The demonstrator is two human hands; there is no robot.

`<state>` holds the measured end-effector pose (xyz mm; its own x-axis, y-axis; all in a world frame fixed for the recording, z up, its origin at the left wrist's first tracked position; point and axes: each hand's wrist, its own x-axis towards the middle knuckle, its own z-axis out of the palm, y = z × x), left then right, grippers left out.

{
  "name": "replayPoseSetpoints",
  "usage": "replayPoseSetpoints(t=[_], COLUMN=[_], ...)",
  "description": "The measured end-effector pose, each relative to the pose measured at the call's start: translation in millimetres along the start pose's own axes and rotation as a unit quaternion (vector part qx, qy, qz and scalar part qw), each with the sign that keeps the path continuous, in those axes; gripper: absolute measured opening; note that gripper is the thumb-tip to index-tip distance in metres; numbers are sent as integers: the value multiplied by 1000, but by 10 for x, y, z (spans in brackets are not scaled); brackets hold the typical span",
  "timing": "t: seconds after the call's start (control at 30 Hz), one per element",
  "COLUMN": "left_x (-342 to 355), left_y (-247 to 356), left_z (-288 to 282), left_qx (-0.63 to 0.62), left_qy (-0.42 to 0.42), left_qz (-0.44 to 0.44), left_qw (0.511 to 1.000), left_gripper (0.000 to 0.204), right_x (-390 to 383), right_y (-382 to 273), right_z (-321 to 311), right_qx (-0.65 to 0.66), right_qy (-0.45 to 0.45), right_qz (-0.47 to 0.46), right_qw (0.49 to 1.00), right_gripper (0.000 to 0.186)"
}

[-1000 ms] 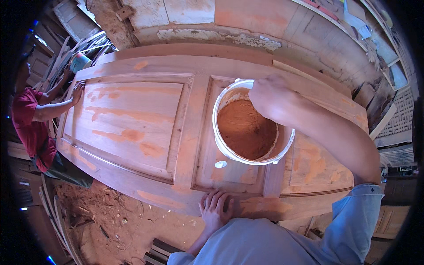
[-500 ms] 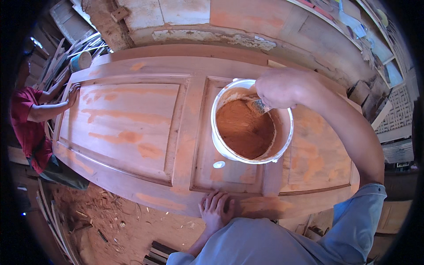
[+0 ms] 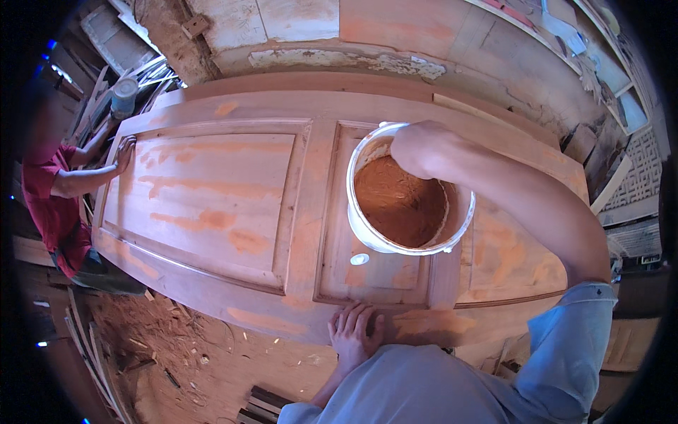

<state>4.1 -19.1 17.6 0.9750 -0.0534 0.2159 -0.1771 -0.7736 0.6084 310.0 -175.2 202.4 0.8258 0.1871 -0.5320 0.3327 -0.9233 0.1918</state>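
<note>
A white bucket holding orange-brown paste stands on a panelled wooden door. My right hand is closed at the bucket's far rim, with its fingers dipping inside. A short paintbrush showed in that hand a moment ago; now the hand covers it. My left hand lies on the door's near edge, fingers spread and nothing held. A small white disc rests on the door beside the bucket. Orange patches streak the panels.
At the left end a person in a red shirt has a hand on the door, with a small bucket nearby. Scrap wood strips pile up behind. A shelf runs along the far right wall. Wood chips litter the floor.
My right hand has shifted slightly left along the rim and turned, hiding the brush. The other person's small bucket stands more upright. The view has moved a little.
</note>
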Motion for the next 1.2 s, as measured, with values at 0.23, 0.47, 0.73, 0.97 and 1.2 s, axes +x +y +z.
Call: replayPoseSetpoints(t=[0.23, 0.47, 0.73, 0.97, 1.2], left_x=[-24, 8, 4, -2, 9], left_y=[-21, -13, 4, 2, 15], left_z=[-24, -7, -26, -20, -32], left_qx=[14, 13, 20, 21, 23], left_qy=[-18, -17, -18, -14, -25], left_qz=[9, 15, 0, -4, -5], left_qw=[1000, 1000, 1000, 1000, 999], left_gripper=[26, 26, 25, 24, 26], right_x=[-392, -482, -631, -833, -1089], right_y=[402, 425, -19, -60, 56], right_z=[-501, -396, 135, 196, -155], right_qx=[111, 11, -44, -125, -175], right_qy=[-126, -9, 158, 112, 34], right_qz=[-101, -170, -275, -277, -219], right_qw=[981, 985, 947, 946, 959], right_gripper=[27, 20, 16, 12, 11])
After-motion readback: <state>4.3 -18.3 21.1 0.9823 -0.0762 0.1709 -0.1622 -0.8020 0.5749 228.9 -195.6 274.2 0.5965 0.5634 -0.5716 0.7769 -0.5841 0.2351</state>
